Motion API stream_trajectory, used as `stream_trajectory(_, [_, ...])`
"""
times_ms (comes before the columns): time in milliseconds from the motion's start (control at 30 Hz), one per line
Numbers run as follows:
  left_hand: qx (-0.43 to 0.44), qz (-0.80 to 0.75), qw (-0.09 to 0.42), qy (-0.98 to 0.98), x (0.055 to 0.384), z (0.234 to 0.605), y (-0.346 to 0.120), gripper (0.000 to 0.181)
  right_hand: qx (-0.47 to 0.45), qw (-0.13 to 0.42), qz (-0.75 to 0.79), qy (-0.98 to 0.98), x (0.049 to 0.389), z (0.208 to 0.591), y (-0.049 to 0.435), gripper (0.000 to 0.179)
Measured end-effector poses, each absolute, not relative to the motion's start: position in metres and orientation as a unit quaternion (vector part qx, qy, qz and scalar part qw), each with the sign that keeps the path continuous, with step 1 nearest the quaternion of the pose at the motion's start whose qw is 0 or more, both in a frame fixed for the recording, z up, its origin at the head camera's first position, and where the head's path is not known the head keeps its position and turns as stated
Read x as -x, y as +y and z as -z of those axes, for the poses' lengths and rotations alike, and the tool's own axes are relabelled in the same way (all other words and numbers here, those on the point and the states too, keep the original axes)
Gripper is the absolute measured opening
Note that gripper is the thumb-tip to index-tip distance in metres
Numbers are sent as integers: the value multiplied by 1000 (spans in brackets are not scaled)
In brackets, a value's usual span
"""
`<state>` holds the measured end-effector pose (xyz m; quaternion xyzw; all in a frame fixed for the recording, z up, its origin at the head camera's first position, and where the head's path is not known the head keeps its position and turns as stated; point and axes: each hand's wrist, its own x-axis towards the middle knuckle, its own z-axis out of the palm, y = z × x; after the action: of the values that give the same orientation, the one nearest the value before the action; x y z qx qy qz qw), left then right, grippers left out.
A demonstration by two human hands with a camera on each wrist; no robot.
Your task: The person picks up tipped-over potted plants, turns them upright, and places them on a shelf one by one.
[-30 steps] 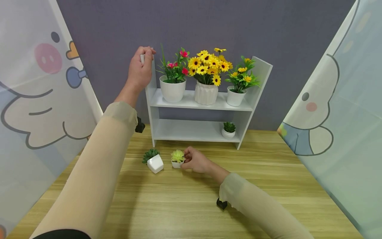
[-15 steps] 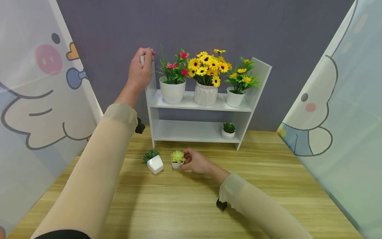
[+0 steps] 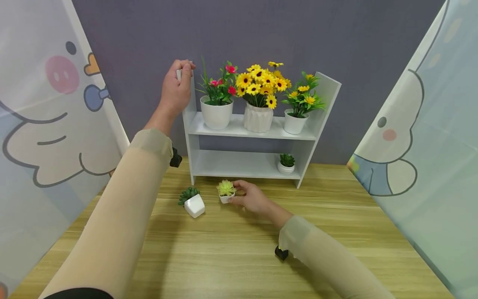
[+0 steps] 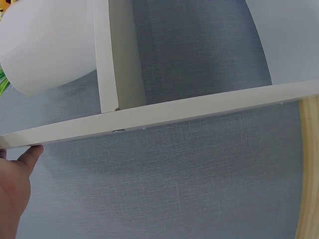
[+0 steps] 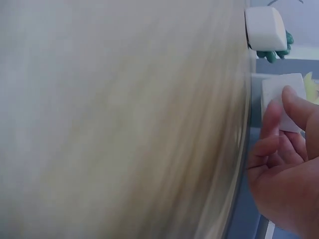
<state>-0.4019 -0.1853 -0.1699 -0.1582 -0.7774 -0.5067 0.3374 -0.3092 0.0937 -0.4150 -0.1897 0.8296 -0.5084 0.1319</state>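
With fingers curled over its top, my left hand (image 3: 177,85) grips the left side panel of a white two-tier shelf (image 3: 254,133). The left wrist view shows that hand's thumb (image 4: 31,155) against the panel edge. My right hand (image 3: 254,198) pinches the white pot of a small yellow-green succulent (image 3: 226,188) between thumb and fingers. In the right wrist view the square white pot (image 5: 281,89) is held off the table. To its left, a dark green succulent in a white pot (image 3: 194,206) lies tipped on its side.
Three flower pots stand on the upper tier: red flowers (image 3: 216,114), yellow daisies (image 3: 258,117) and yellow blooms with leaves (image 3: 295,122). A small green succulent (image 3: 286,166) sits at the lower tier's right end. The wooden table (image 3: 224,257) meets a grey wall (image 3: 261,29).
My right hand has lifted the yellow-green succulent off the table and moved it slightly toward the shelf, tilting it. The left hand keeps its hold on the shelf panel.
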Motion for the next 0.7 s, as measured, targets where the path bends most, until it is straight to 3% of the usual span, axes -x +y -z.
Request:
stream_trajectory(367, [155, 504, 338, -780, 402, 170, -185, 40, 147, 77, 540, 825, 327, 401, 114, 68])
stream_trajectory(700, [160, 501, 340, -780, 402, 170, -186, 27, 136, 47, 522, 841, 342, 394, 129, 65])
